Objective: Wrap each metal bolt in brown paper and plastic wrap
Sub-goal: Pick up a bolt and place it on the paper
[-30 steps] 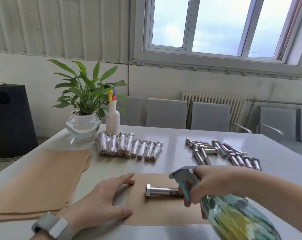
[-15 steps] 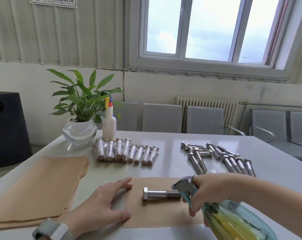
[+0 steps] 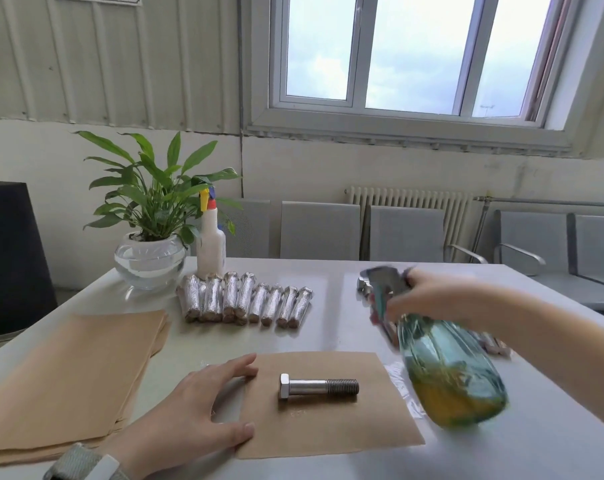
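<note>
head view: we see one frame, wide-angle, looking fwd/down
table (image 3: 328, 271): white top, carries everything below
paper stack (image 3: 68, 375): brown sheets, far left of table, flat
paper sheet (image 3: 328, 427): single brown sheet, front centre, flat; clear plastic wrap (image 3: 402, 379) peeks out at its right edge
spray bottle (image 3: 446, 372): blue-green, yellowish liquid low inside, tilted, off the table to the right of sheet; blurred
plant (image 3: 151, 202): green leaves in glass bowl, back left
white bottle (image 3: 210, 244): upright just right of plant, behind wrapped row
wrapped bolts (image 3: 245, 299): row of shiny wrapped ones, side by side, back centre
right hand (image 3: 428, 296): we see fingers curled round spray bottle's neck/trigger, holding it up
left hand (image 3: 196, 410): flat, fingers spread wide, fingertips + thumb pressing sheet's left edge; watch band at wrist
bare bolts (image 3: 494, 344): mostly hidden behind right arm + bottle, count unclear
bolt (image 3: 317, 386): bare metal, lying on sheet's middle, hex head left, thread right; apart from both hands
</note>
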A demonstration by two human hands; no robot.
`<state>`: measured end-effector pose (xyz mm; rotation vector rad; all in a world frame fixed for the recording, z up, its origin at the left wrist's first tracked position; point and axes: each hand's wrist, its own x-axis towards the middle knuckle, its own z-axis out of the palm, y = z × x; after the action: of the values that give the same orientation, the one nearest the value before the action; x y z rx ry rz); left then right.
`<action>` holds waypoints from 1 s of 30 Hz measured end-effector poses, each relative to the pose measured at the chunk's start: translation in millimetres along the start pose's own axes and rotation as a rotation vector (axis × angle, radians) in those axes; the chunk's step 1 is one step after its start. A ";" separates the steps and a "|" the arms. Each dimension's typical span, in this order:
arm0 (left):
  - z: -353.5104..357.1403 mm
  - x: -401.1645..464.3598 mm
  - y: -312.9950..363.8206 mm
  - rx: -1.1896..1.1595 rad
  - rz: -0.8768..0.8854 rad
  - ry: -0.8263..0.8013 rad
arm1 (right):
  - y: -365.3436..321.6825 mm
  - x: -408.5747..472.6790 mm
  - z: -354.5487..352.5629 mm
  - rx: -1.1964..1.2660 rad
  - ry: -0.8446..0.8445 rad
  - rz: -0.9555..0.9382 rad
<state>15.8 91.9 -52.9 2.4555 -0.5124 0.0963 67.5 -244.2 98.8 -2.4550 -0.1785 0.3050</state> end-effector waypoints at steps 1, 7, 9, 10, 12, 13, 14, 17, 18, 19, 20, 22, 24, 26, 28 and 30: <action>-0.3 0.3 -0.3 0.003 -0.002 -0.001 | -2.3 13.6 -8.9 0.045 0.093 -0.036; -1.3 3.1 1.5 0.003 -0.014 -0.017 | -0.4 99.9 -10.1 0.388 0.405 -0.141; -2.2 4.3 1.1 0.014 -0.003 -0.029 | 5.2 121.7 1.2 0.385 0.483 -0.160; -2.8 5.3 0.4 0.013 -0.003 -0.033 | 7.0 129.6 6.6 0.392 0.516 -0.170; -3.8 7.3 -1.3 -0.001 -0.004 -0.038 | 11.4 143.1 14.6 0.414 0.547 -0.184; -3.8 8.3 -1.8 0.001 0.001 -0.041 | 14.0 148.5 17.4 0.416 0.550 -0.182; -3.8 9.4 -2.5 0.017 0.011 -0.043 | 16.5 152.9 20.5 0.412 0.544 -0.178; -4.7 10.7 -3.9 0.060 0.022 -0.038 | 23.7 160.5 28.4 0.387 0.511 -0.188; -4.8 10.8 -4.1 0.059 0.023 -0.037 | 24.9 159.8 29.4 0.380 0.491 -0.197; -4.8 10.4 -4.2 0.053 0.019 -0.043 | 25.5 157.5 29.0 0.374 0.462 -0.201; -5.0 9.7 -3.6 0.043 0.011 -0.050 | 26.6 154.8 27.8 0.372 0.430 -0.205; -5.3 7.7 -1.1 0.030 -0.002 -0.053 | 28.3 143.1 23.8 0.398 0.412 -0.173; -5.6 5.9 2.5 0.023 -0.004 -0.052 | 30.2 116.5 23.8 0.275 0.501 -0.121; -6.2 4.2 5.7 0.033 0.001 -0.044 | 31.8 75.0 33.8 -0.045 0.544 -0.236; -7.3 2.5 8.4 0.041 0.002 -0.027 | 36.5 28.5 54.6 -0.384 0.498 -0.454; -8.5 -0.1 9.8 0.040 0.012 -0.003 | 42.6 -10.7 74.2 -0.635 0.552 -0.641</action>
<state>12.4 89.8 -40.6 2.4919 -0.5311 0.1082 40.0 -235.7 17.5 -2.7904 -0.8979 -0.8101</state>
